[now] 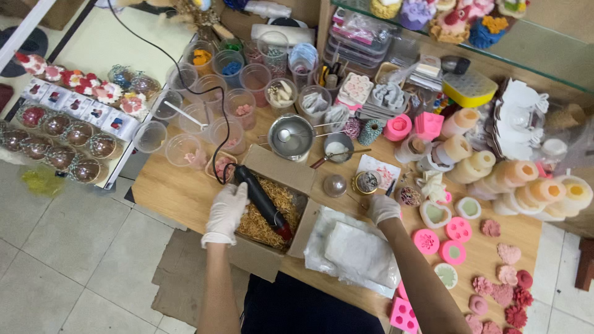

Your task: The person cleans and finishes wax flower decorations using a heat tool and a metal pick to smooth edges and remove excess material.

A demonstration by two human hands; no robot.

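Cardboard box (pixel 307 179) of golden shredded straw (pixel 270 213) under left hand (pixel 226 210)

Left hand (pixel 226 210) gripping, fingers curled; right hand (pixel 383 208) fisted, both gloved.

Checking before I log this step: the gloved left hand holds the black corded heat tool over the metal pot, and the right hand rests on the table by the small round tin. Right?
Not quite. In the head view, the left hand holds the black corded heat tool over the open cardboard box of straw-like filler, not the metal pot. The right hand does rest by the small round tin.
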